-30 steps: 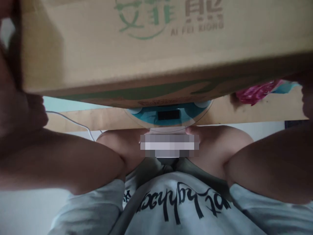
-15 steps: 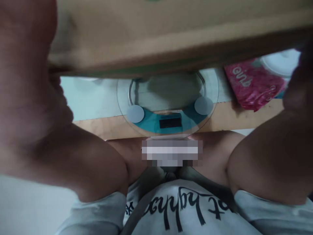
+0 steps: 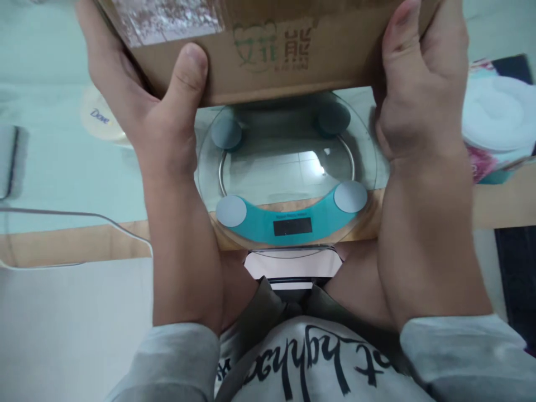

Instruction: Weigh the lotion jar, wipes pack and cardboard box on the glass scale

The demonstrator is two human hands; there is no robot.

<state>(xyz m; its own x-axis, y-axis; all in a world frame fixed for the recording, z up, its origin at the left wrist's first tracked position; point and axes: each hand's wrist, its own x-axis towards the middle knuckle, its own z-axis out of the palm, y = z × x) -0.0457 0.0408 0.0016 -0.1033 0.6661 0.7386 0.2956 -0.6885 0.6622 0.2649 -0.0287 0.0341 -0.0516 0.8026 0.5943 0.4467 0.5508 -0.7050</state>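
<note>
Between both hands I hold a brown cardboard box [image 3: 259, 72], with printed characters on its near side and clear tape on its top left. My left hand [image 3: 163, 106] grips its left end, the thumb pressed on the near face. At the right end, my right hand [image 3: 422, 84] clasps the box, thumb up along the corner; the fingers of both hands are partly hidden. Below the box lies a round glass bathroom scale [image 3: 272, 173], with a teal front strip and a dark display [image 3: 292, 226]. The box hides the scale's far edge.
A round Dove container [image 3: 99, 115] stands beyond my left wrist. Right of my right wrist is a white round lid [image 3: 498, 111] over a pink packet [image 3: 481, 163]. A white cable [image 3: 96, 214] crosses the left side, and a grey device edge [image 3: 6, 162] shows far left.
The box has moved away from the camera and lower, nearer the scale, with both hands still on it. More of the scale and the tabletop now shows.
</note>
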